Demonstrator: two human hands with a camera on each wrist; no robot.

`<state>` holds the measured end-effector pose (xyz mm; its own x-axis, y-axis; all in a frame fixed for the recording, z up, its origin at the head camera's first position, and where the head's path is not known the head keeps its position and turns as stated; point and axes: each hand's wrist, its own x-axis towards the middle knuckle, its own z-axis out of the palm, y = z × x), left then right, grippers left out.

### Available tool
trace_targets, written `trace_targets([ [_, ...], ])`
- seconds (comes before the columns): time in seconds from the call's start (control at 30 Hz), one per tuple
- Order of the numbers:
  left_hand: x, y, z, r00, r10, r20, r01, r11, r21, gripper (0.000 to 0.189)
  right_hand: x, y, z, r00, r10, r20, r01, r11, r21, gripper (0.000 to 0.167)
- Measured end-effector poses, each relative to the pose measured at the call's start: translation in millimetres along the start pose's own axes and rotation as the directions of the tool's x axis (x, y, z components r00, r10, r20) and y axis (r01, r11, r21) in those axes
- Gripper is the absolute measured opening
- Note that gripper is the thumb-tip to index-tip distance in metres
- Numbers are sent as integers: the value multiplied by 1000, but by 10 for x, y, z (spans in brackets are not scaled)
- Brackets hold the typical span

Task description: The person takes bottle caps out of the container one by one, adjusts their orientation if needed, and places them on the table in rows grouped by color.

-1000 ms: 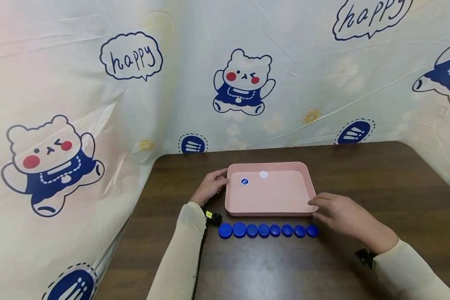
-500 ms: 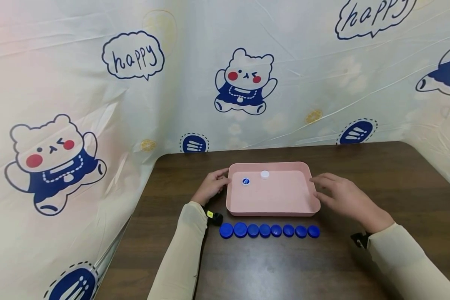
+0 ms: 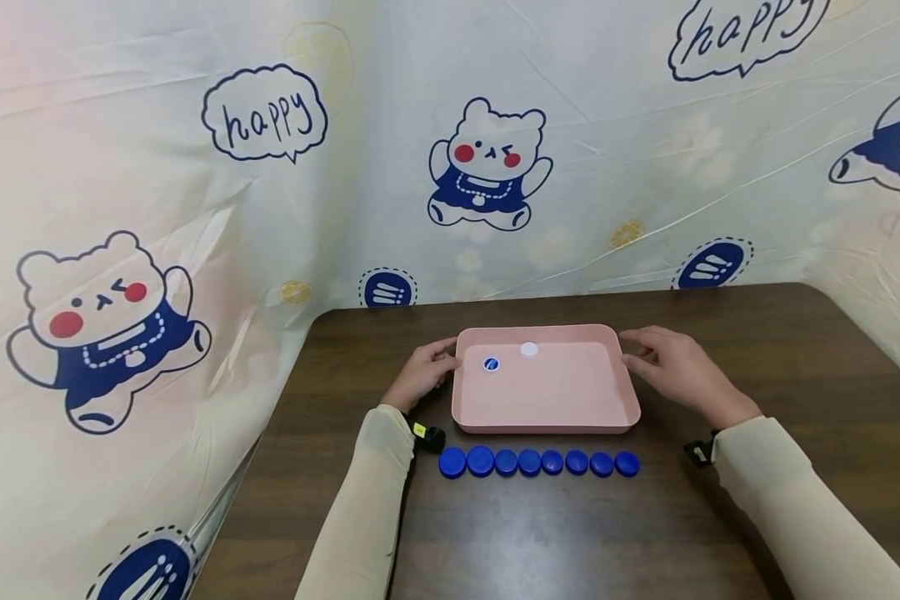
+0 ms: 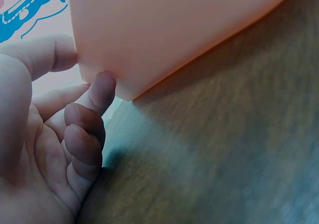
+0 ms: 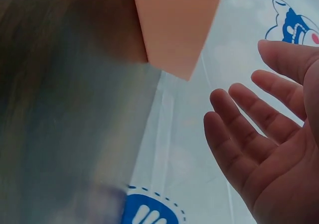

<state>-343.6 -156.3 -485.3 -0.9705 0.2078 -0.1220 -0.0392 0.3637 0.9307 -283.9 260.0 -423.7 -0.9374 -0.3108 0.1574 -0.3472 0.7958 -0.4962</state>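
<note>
A pink rectangular tray (image 3: 547, 392) lies on the table in the head view, and its outer wall (image 4: 164, 30) shows in the left wrist view. My left hand (image 3: 421, 373) touches the tray's left side near the far corner; the thumb and another finger meet the wall while the remaining fingers bend loosely. My right hand (image 3: 675, 367) is beside the tray's far right part, its fingers spread and slightly bent. In the right wrist view this hand (image 5: 269, 134) appears apart from the tray. Several round blue caps (image 3: 528, 462) form a row along the tray's near side.
Inside the tray are a small blue-and-white disc (image 3: 491, 364) and a plain white round spot (image 3: 529, 350). The dark wooden table (image 3: 555, 542) ends at a patterned curtain (image 3: 390, 167) behind and at the left.
My right hand has moved from the tray's near right corner up along its right side to the far part. The left hand, tray and blue caps hold their places.
</note>
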Motion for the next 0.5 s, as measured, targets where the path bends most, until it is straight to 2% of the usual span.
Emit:
trace_targets([
  [0.17,29,-37,9,1000,5,-14,-5,1000,1,50,82,37,66,999,39,3,-39,999,31,43],
  [0.5,39,-59,9,1000,-3,-23,4,1000,16,51,203,122,170,997,67,23,-68,997,34,43],
])
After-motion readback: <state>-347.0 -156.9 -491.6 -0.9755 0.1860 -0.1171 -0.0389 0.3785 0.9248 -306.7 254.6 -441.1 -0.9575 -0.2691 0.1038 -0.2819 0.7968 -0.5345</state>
